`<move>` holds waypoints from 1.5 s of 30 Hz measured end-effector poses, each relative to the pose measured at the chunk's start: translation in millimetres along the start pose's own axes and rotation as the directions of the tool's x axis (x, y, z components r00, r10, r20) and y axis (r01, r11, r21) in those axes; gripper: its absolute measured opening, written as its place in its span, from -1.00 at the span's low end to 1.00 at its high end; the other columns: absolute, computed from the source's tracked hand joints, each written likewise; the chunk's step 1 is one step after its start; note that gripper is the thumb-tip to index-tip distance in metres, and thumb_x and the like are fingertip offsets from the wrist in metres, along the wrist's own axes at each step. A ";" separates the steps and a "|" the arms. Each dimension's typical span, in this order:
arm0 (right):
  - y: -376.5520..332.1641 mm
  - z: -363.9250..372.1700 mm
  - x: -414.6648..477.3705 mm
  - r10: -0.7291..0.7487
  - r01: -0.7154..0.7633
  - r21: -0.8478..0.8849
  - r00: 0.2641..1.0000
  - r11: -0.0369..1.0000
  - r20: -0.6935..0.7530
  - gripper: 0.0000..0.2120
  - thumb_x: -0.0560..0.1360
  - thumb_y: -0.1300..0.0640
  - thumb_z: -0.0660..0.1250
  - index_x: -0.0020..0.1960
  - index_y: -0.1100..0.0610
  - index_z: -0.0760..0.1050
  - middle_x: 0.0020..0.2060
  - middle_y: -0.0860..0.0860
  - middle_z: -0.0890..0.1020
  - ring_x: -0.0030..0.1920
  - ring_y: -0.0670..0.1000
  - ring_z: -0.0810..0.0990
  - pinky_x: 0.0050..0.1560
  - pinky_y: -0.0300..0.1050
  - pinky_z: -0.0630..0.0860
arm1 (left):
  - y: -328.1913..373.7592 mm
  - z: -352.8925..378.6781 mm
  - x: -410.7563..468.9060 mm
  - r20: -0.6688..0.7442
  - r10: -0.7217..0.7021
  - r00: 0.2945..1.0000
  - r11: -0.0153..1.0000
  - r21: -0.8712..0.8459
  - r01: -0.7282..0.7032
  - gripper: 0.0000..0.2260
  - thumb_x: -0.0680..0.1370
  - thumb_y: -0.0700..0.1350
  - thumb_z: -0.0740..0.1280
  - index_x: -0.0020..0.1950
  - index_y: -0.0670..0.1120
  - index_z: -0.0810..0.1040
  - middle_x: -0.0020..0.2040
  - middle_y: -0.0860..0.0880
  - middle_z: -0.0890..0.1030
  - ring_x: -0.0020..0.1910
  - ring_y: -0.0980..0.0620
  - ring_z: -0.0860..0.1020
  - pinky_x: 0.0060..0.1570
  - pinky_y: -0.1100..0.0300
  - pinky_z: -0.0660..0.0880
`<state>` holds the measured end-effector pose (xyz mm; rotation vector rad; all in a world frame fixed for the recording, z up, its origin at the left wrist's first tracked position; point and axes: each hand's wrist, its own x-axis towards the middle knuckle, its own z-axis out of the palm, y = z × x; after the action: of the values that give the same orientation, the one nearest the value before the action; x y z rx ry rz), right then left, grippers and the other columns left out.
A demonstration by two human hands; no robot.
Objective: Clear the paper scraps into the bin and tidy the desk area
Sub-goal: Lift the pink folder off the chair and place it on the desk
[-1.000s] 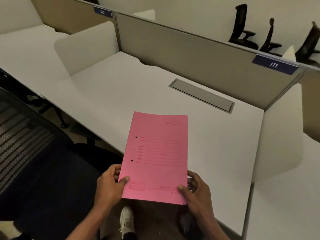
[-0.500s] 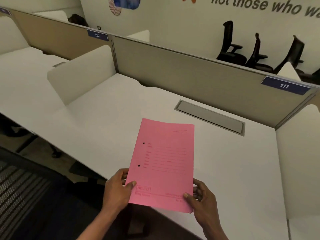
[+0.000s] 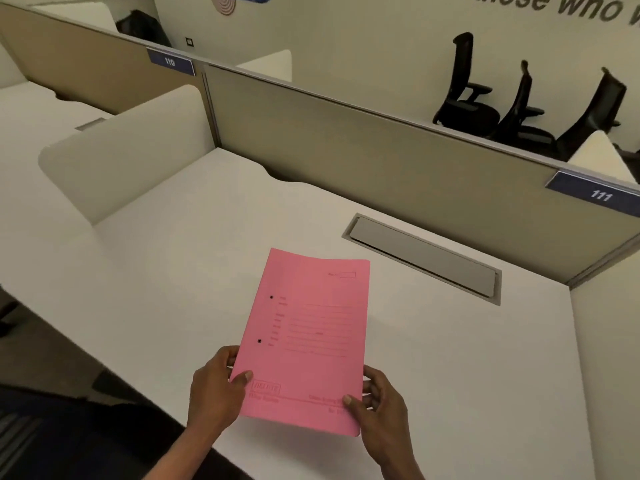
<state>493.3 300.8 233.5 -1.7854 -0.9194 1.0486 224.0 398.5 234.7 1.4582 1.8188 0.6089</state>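
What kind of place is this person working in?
Most likely an open-plan office or study hall. White desks are split by beige partition panels with numbered seat plates, 110 and 111. Black office chairs stand by the far wall, and both hands hold a pink file folder.

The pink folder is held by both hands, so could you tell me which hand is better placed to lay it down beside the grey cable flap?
Right hand: likely better, since the flap lies on its side.
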 end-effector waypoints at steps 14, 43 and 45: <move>3.8 5.9 171.1 0.006 0.001 -0.042 0.987 0.999 0.162 -0.39 0.45 0.38 0.46 0.31 -0.20 0.51 -0.03 -0.16 0.76 -0.30 -0.08 0.64 -0.15 -0.12 0.66 | 35.6 64.2 147.0 -0.063 -0.073 0.995 0.992 0.097 0.079 -0.67 0.55 -0.24 0.49 0.28 0.01 0.63 0.05 0.05 0.76 -0.04 -0.06 0.70 0.03 -0.01 0.67; -46.8 85.0 382.2 0.018 -0.024 -0.210 0.999 0.977 -0.029 -0.60 0.41 0.23 0.64 0.19 0.00 0.64 -0.03 -0.09 0.76 0.01 -0.02 0.74 0.00 -0.12 0.69 | 120.9 93.1 395.5 -0.063 0.102 0.993 0.861 0.505 -0.057 -0.64 0.58 -0.12 0.39 0.37 -0.12 0.55 0.21 -0.12 0.59 0.25 -0.22 0.60 0.13 -0.12 0.60; -48.3 92.9 386.3 0.015 -0.023 -0.190 0.999 0.982 -0.044 -0.51 0.41 0.24 0.65 0.28 0.03 0.61 0.02 -0.03 0.76 0.03 0.01 0.74 0.12 0.03 0.72 | 123.3 92.3 399.1 -0.037 0.130 0.991 0.828 0.554 -0.088 -0.54 0.58 -0.07 0.41 0.47 -0.11 0.48 0.33 -0.11 0.55 0.34 -0.20 0.54 0.17 -0.13 0.60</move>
<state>546.8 686.3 140.1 -1.9697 -1.0062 0.9573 330.7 808.1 172.3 1.9489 2.0865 0.1839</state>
